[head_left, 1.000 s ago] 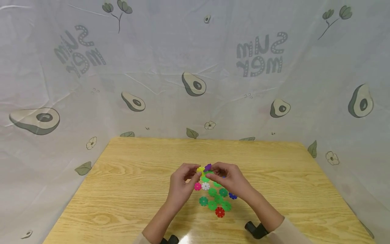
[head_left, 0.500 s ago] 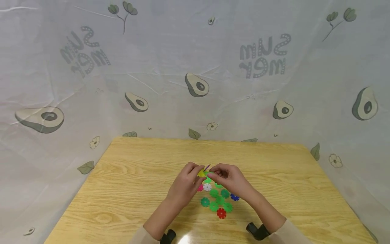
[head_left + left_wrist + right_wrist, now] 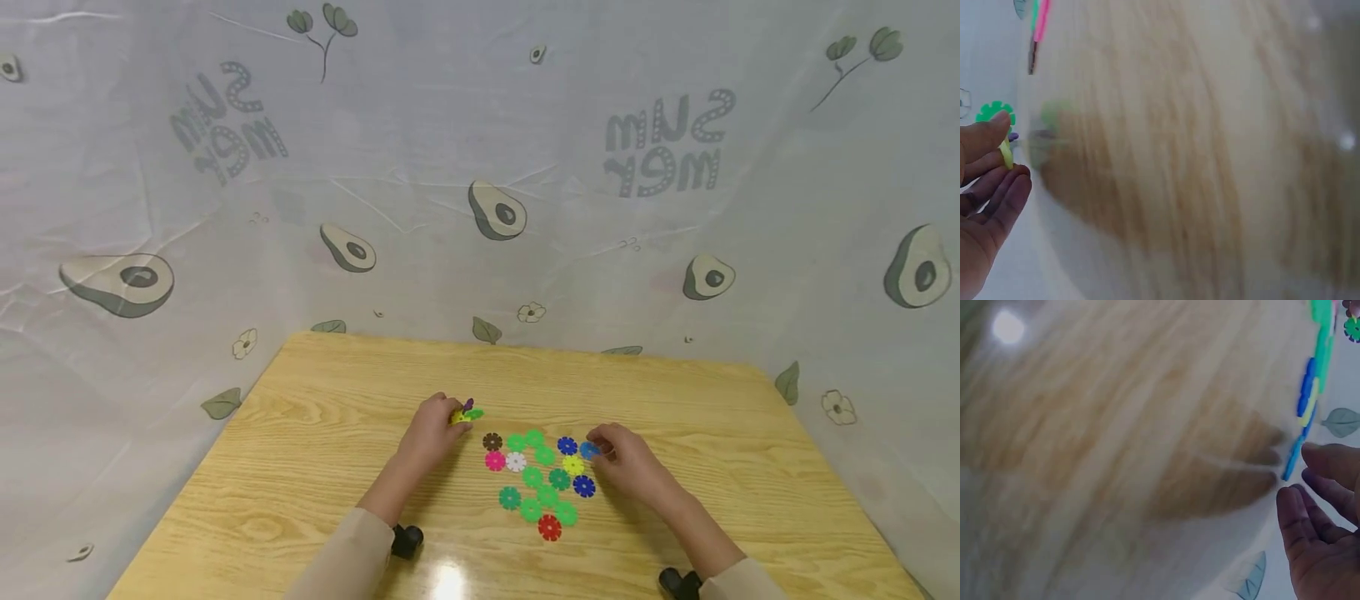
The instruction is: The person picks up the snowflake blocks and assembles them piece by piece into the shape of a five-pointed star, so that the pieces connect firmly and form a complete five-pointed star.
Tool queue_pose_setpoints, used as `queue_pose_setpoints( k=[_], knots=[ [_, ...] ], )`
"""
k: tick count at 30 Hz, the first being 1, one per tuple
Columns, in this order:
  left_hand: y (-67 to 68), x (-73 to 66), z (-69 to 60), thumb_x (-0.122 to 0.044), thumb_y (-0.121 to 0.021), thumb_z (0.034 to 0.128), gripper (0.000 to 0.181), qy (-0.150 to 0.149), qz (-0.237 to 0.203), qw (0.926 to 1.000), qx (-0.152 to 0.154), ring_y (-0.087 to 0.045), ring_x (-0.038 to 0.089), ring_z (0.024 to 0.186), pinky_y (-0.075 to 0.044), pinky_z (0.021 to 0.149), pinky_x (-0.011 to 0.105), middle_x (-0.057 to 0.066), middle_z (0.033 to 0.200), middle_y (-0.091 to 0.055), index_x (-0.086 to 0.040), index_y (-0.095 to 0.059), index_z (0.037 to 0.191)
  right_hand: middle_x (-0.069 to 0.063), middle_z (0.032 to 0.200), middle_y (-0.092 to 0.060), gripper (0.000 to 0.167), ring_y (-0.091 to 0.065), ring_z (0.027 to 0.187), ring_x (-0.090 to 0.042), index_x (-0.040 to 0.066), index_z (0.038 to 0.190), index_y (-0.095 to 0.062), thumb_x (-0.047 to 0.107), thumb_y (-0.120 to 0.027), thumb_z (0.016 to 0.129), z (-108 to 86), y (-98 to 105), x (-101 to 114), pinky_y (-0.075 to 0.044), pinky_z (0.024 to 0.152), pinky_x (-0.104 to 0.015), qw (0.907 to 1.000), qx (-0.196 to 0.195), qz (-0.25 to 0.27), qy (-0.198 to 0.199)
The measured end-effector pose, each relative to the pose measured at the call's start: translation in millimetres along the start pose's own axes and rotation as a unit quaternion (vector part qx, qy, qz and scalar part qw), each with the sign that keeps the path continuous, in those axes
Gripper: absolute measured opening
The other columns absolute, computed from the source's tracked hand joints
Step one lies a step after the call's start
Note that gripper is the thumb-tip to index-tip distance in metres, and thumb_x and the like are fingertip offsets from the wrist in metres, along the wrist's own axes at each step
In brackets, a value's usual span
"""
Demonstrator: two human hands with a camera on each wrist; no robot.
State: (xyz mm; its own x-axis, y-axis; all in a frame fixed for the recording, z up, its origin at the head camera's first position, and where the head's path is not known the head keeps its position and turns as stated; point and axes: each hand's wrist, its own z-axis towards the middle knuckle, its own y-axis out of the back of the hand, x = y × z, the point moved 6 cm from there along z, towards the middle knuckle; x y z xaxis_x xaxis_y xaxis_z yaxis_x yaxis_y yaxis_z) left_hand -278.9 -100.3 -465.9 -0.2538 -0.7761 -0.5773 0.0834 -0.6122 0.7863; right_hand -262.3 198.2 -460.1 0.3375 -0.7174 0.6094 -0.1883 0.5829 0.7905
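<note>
A: Grip status?
B: Your left hand [image 3: 433,425] pinches a joined yellow, purple and green cluster [image 3: 465,415], low center, head view. Your right hand [image 3: 628,460] is relaxed, fingers parted at the light-blue disc [image 3: 589,451], farther right; contact unclear.
A: Crowding?
B: Upper dark-blue disc [image 3: 567,446], loose yellow disc [image 3: 573,465], just left of it.

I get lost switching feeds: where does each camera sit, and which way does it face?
Head: on the head, facing forward and down at the wooden table; left hand, right hand and beige sleeves show.
Left wrist: on that wrist, facing along the table, turned sideways; left hand pinches a yellow, green and purple disc cluster.
Right wrist: on that wrist, likewise aimed; right hand shows beside a light-blue notched plastic disc.
Shared: head and left wrist show the cluster; head and right wrist, the light-blue disc.
</note>
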Motion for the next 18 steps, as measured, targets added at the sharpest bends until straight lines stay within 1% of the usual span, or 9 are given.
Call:
queue_pose_setpoints(
  k=[2, 4, 9, 13, 16, 18],
  knots=[
    [-5.0, 6.5, 4.1, -0.013, -0.083, 0.0893, 0.022, 0.006, 0.002, 1.0000, 0.007, -0.042, 0.013, 0.070, -0.037, 0.059, 0.020, 0.007, 0.080, -0.060, 0.005, -0.076, 0.100, -0.019, 0.111, -0.067, 0.026, -0.066, 0.097, -0.026, -0.008, 0.118, -0.067, -0.002, -0.073, 0.093, 0.9, -2.4, -7.5, -0.061, 0.081, -0.039, 0.9999, 0.006, -0.012, -0.006],
    [-8.9, 10.9, 7.3, -0.012, -0.084, 0.0883, 0.020, 0.008, 0.004, 0.9999, 0.007, -0.041, 0.013, 0.070, -0.036, 0.058, 0.020, 0.005, 0.077, -0.058, 0.004, -0.077, 0.098, -0.019, 0.111, -0.065, 0.028, -0.066, 0.098, -0.027, -0.007, 0.118, -0.067, 0.001, -0.075, 0.093, 1.7, -4.9, -12.8, -0.061, 0.082, -0.041, 0.9998, 0.009, -0.018, -0.010],
    [-16.4, 15.8, 14.9, -0.012, -0.084, 0.0886, 0.017, 0.015, 0.005, 0.9998, 0.007, -0.040, 0.013, 0.070, -0.035, 0.059, 0.022, 0.004, 0.074, -0.055, 0.003, -0.077, 0.093, -0.015, 0.110, -0.064, 0.029, -0.064, 0.097, -0.023, -0.004, 0.119, -0.069, 0.008, -0.077, 0.093, 4.0, -8.2, -19.4, -0.058, 0.080, -0.038, 0.9994, 0.006, -0.032, -0.009],
    [-20.8, 16.1, 18.0, -0.012, -0.083, 0.0895, 0.017, 0.028, 0.012, 0.9994, 0.018, -0.043, 0.013, 0.071, -0.038, 0.060, 0.022, 0.006, 0.081, -0.061, 0.003, -0.077, 0.097, -0.012, 0.108, -0.064, 0.029, -0.062, 0.095, -0.019, -0.003, 0.118, -0.070, 0.010, -0.077, 0.094, 4.9, -9.5, -21.3, -0.056, 0.077, -0.032, 0.9994, 0.005, -0.033, -0.008],
    [-22.0, 15.4, 18.2, -0.012, -0.083, 0.0895, 0.020, 0.031, 0.023, 0.9990, 0.022, -0.045, 0.012, 0.073, -0.042, 0.062, 0.022, 0.008, 0.086, -0.066, 0.003, -0.077, 0.101, -0.010, 0.106, -0.064, 0.027, -0.061, 0.094, -0.017, -0.002, 0.117, -0.070, 0.011, -0.077, 0.094, 5.3, -10.2, -22.1, -0.055, 0.075, -0.030, 0.9996, 0.007, -0.027, -0.009],
    [-22.1, 14.9, 18.3, -0.013, -0.083, 0.0896, 0.020, 0.031, 0.029, 0.9988, 0.023, -0.046, 0.012, 0.073, -0.043, 0.063, 0.023, 0.008, 0.087, -0.066, 0.003, -0.077, 0.101, -0.009, 0.105, -0.064, 0.025, -0.060, 0.092, -0.016, -0.001, 0.116, -0.070, 0.011, -0.077, 0.095, 5.7, -10.4, -22.3, -0.054, 0.074, -0.028, 0.9997, 0.008, -0.022, -0.008]
  ],
)
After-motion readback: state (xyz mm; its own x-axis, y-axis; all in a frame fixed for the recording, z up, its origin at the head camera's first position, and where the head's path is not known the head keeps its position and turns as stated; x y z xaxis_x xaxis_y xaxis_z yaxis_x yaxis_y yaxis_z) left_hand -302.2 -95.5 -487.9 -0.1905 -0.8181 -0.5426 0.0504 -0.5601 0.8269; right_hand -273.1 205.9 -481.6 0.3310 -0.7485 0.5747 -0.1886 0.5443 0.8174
